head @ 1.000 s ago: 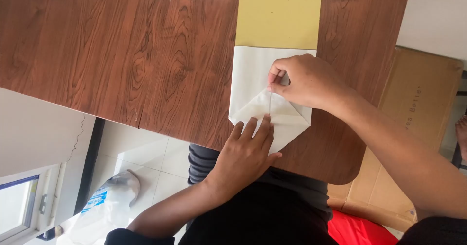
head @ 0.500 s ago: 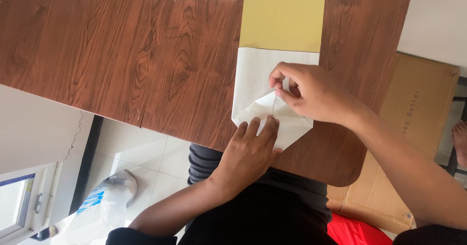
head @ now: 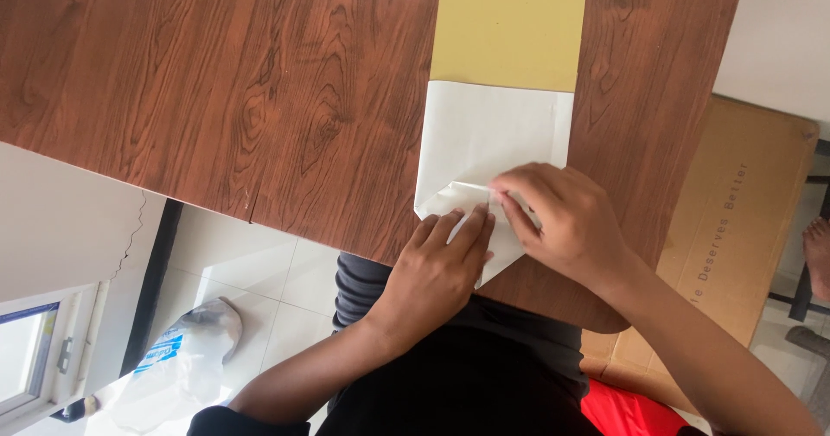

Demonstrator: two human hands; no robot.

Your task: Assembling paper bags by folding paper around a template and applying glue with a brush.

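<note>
Paper folding, both hands pinned on the near corner

So the sheet of paper [head: 497, 133] lies flat on the wood-grain surface [head: 216, 99], yellow on the far half, white on the near half, with the near end already folded into a point at the surface's edge. Left hand [head: 437, 272] is flat, fingers [head: 471, 228] stretched out and pressing down on the folded tip, not gripping anything. Right hand [head: 562, 220] sits just beside it, touching, fingers curled and pinching a small fold of the white part. Cardboard box [head: 735, 220] sits on the floor to the right, and a plastic bag [head: 177, 362] lies on the tiles lower left.
</note>
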